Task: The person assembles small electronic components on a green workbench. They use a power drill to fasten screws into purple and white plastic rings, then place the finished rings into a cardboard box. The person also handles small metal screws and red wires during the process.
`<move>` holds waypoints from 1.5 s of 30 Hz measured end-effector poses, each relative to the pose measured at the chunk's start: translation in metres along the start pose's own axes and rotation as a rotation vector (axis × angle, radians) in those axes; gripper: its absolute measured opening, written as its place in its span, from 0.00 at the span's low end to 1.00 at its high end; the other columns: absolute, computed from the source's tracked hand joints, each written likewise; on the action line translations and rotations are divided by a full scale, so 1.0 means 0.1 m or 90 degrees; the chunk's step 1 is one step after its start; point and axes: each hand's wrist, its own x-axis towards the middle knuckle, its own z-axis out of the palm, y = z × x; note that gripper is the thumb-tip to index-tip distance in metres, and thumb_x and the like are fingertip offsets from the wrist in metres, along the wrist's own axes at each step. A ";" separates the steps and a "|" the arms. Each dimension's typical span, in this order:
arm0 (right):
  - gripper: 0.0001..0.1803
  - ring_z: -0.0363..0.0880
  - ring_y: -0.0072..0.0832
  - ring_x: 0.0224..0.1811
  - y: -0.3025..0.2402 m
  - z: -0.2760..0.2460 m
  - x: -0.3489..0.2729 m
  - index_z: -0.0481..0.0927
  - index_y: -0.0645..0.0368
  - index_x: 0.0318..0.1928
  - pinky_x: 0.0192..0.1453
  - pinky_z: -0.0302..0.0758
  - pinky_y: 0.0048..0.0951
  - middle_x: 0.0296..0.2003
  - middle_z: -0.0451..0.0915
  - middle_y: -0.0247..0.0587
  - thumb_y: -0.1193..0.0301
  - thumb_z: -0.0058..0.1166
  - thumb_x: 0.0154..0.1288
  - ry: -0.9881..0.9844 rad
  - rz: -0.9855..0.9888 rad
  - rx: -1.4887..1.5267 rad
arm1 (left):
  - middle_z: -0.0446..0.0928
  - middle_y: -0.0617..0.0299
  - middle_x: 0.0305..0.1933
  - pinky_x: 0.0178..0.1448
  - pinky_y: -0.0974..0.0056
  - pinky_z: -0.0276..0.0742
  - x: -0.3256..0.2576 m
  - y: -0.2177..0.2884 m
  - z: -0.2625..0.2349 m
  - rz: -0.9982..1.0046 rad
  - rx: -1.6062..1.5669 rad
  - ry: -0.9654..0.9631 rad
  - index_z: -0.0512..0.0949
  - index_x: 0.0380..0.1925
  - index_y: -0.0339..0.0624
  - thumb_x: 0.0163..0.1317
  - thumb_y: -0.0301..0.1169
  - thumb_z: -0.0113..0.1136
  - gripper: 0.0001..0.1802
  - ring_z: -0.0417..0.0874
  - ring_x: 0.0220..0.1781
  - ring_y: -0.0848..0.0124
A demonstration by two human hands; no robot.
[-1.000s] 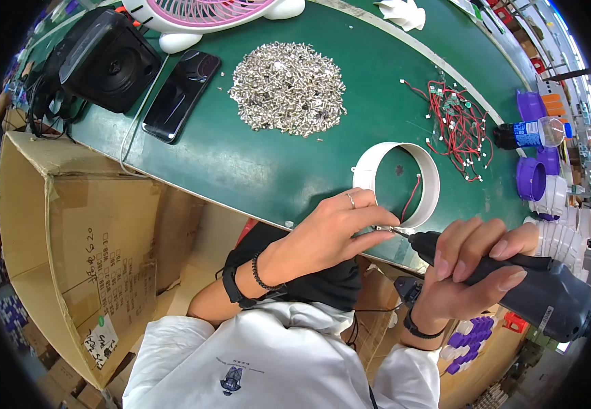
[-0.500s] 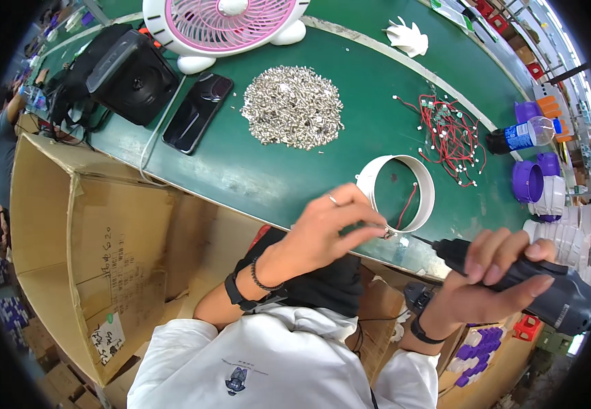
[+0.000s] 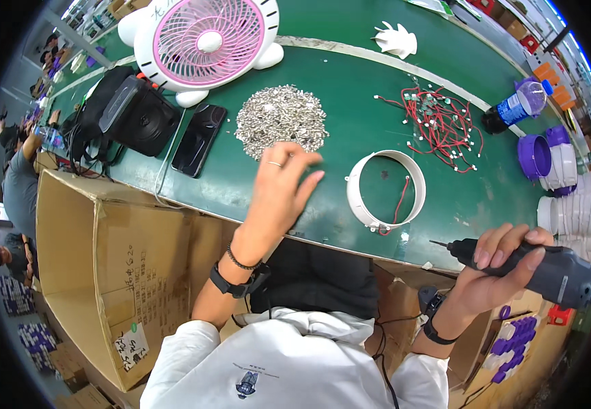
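Note:
My left hand (image 3: 280,183) is at the near edge of a heap of small silvery screws (image 3: 278,116). Its thumb stands apart from the index finger, and nothing shows between them; the other fingertips reach to the screws. In my right hand (image 3: 496,269) is a dark electric screwdriver (image 3: 557,276), its thin bit pointing left, off the table's front edge. Between the hands a white plastic ring (image 3: 355,198) sits on the green table (image 3: 254,194). A red wire (image 3: 401,199) runs inside the ring to a small part on its near rim.
Beyond the ring lies a tangle of red wires (image 3: 438,123) with white connectors. A phone (image 3: 198,140), black speaker box (image 3: 142,116) and pink-white fan (image 3: 207,42) stand left. A white impeller (image 3: 396,41), bottle (image 3: 520,105) and purple rings (image 3: 534,157) are farther off. A cardboard box (image 3: 138,286) abuts the table.
My left hand has moved from the ring's near rim, leftward to the screws. The screwdriver, still held in my right hand, has drawn away from the ring.

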 end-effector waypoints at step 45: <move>0.51 0.71 0.42 0.66 -0.10 -0.72 -0.94 0.38 0.57 0.79 0.66 0.73 0.39 0.75 0.53 0.55 0.80 0.58 0.65 0.073 0.379 -0.205 | 0.74 0.62 0.37 0.61 0.57 0.69 0.20 1.35 -0.14 0.486 -0.052 -0.454 0.79 0.44 0.45 0.55 0.28 0.57 0.15 0.78 0.47 0.63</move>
